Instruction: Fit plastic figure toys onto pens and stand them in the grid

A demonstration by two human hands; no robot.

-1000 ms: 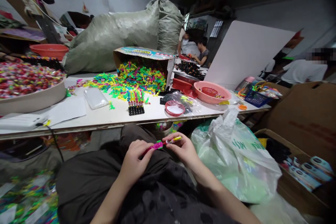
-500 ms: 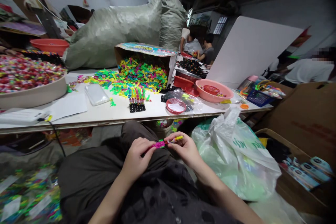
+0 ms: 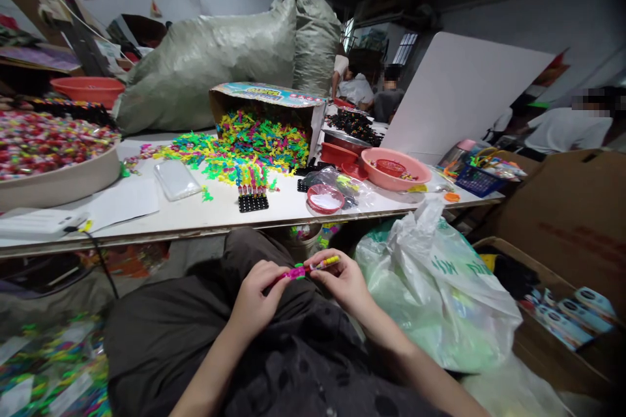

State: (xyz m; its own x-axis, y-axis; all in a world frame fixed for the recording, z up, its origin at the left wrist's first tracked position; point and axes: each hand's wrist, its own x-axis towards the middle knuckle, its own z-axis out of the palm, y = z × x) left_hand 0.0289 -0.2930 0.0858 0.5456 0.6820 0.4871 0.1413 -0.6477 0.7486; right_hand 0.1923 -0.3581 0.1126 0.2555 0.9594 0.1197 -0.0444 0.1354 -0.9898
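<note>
Looking down past a lap in dark cloth at a long white table, smooth and flat, in a crowded workroom with pale walls. Two bulging grey-green woven sacks lie at the back of the table. A printed cardboard box lies tipped on its side, and neon plastic pieces, small and spiky, spill out of it in green, yellow and pink. In front of the spill is a black studded tray with a row of coloured pieces standing upright on it. Far left is a big round beige tub heaped with glossy mixed-colour bits. Right side has a pink plastic basin, a small red round basket and a blue mesh basket. A white board leans up behind them. Other people sit at the far end, too small to tell their work.

Below the table edge, the left hand has thumb and forefinger pinched on a small pink plastic piece. The right hand pinches a thin yellow stick between thumb and fingertips, other fingers curled under. Pink piece and stick meet end to end between the hands, above the lap. A crinkly white-green plastic bag sits just beside the right forearm, with a brown carton further right
</note>
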